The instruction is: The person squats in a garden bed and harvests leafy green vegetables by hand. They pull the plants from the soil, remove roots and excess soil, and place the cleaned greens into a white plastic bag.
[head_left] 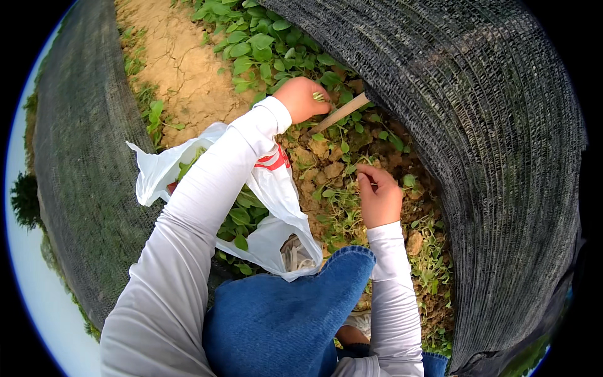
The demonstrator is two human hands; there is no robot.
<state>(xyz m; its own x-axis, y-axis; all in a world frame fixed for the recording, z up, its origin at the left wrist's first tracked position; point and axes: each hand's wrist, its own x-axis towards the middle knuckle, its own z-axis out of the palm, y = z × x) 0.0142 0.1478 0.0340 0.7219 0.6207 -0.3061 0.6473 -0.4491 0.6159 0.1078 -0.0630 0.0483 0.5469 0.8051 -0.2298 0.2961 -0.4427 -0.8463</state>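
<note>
My left hand is closed round a small bunch of green stems, whose cut ends show above the fingers. It is beside a wooden stake, at the edge of the leafy green plants. My right hand is lower and to the right, with thumb and forefinger pinched together over small seedlings; whatever lies between the fingertips is too small to make out. Under my left forearm a white plastic bag with red print lies open, with green leaves in and around it.
Black shade netting slopes down along the right, meeting the stake's top. More netting runs along the left. Cracked dry soil lies at the upper left, with crumbly clods between my hands. My denim-covered knee is close to the bag.
</note>
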